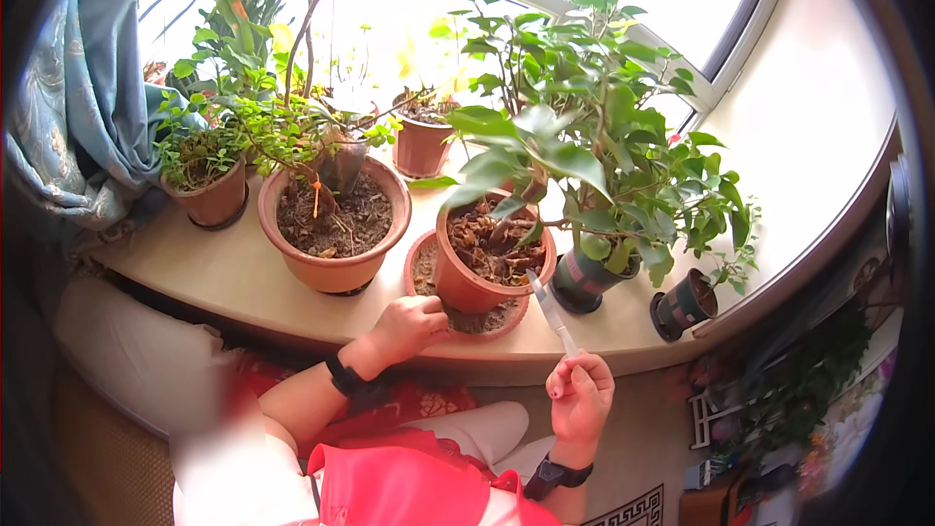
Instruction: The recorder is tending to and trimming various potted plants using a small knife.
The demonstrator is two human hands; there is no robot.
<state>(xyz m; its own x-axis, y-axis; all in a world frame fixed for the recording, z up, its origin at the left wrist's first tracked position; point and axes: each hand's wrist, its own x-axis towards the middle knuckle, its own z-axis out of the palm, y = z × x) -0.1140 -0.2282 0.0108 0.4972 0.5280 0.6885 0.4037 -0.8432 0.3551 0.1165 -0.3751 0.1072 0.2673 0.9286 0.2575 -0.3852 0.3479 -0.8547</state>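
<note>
My right hand (pixel 581 391) grips a small knife (pixel 553 318) by its pale handle. The blade points up and away, its tip by the rim of a terracotta-coloured plant pot (pixel 475 291). Brown dry leaves (pixel 504 252) cover the soil around the plant's stem in that pot. Under it is a wide scalloped saucer (pixel 504 330) with soil in it. My left hand (pixel 405 329) is at the saucer's near left edge, its fingers curled together. Whether they pinch something is hidden.
To the left stands a larger pot (pixel 329 270) of soil with an orange tie on its plant. A dark green pot (pixel 592 277) and a small tilted-looking pot (pixel 687 303) are at right. Leafy branches (pixel 562 153) overhang the pots. A blue curtain (pixel 102 102) borders the sill (pixel 219 277).
</note>
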